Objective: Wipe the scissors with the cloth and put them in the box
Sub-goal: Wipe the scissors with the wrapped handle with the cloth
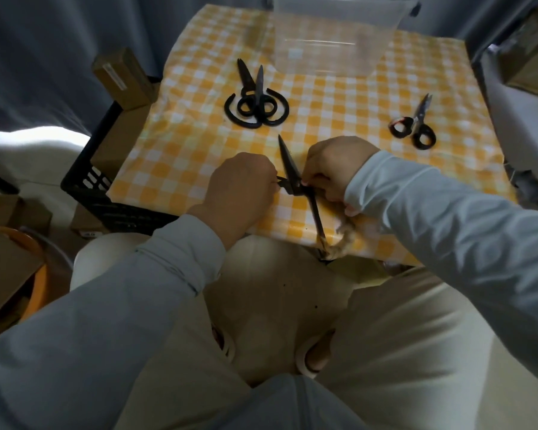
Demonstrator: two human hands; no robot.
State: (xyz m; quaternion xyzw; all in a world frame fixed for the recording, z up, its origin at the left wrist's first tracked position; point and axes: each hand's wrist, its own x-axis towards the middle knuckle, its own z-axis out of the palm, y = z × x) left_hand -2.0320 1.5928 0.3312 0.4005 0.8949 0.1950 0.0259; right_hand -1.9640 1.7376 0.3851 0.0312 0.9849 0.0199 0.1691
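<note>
Yellow checked table [339, 116], dark scissors [295, 181] near its front edge, left hand [243, 184] and right hand [336, 169] each closed on them, tan cloth [342, 240] under the right wrist, more scissors [255, 97] and a small pair [413, 125] behind, clear box [333, 41] at the back.

Both hands, left hand [241, 181] and right hand [333, 169], curl knuckles-up, close together.

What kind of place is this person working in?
Probably a home room or storeroom doubling as a workspace, not a proper workshop. A small table wears a yellow checked cloth, curtains hang behind it, and a black crate with cardboard boxes stands on the left.
</note>
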